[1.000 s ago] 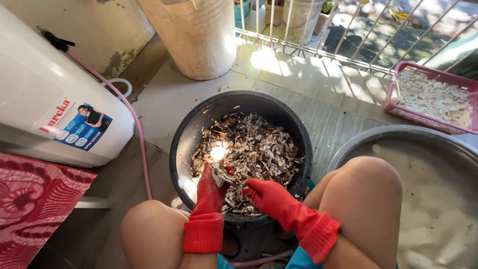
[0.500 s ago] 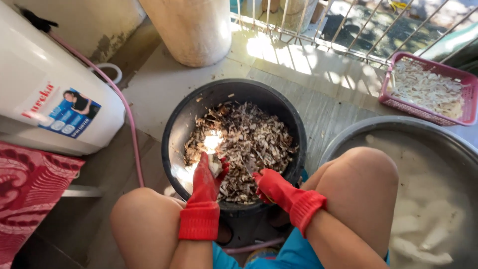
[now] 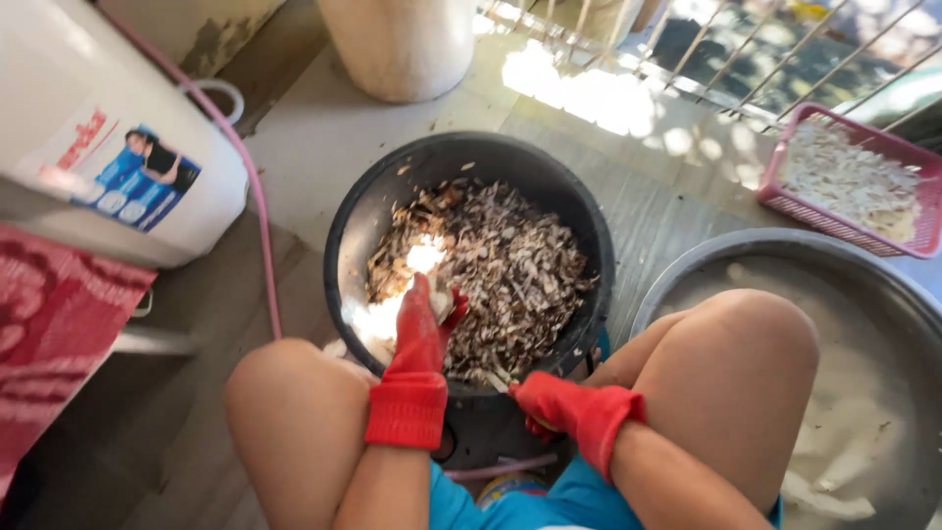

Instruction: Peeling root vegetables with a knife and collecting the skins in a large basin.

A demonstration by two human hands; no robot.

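A black bucket [image 3: 339, 245] between my knees holds a heap of brown and pale peelings [image 3: 510, 265]. My left hand [image 3: 422, 339], in a red rubber glove, reaches over the bucket's near side and grips a small pale root piece [image 3: 439, 297] above the peelings. My right hand [image 3: 554, 400], also in a red glove, sits low at the bucket's near rim with its fingers curled around a knife. The knife's blade is almost hidden here.
A large metal basin [image 3: 706, 257] of cloudy water with pale peeled roots [image 3: 844, 447] stands at right, behind my right knee. A pink basket [image 3: 834, 222] of white shavings lies at far right. A white appliance [image 3: 98, 128], pink hose [image 3: 257, 226], red cloth [image 3: 49, 334], beige container [image 3: 402, 44] and metal railing [image 3: 687, 49] surround the spot.
My right hand drew back from the middle of the bucket to its near rim. My left hand stayed over the peelings, still holding the pale piece. The view tilted down.
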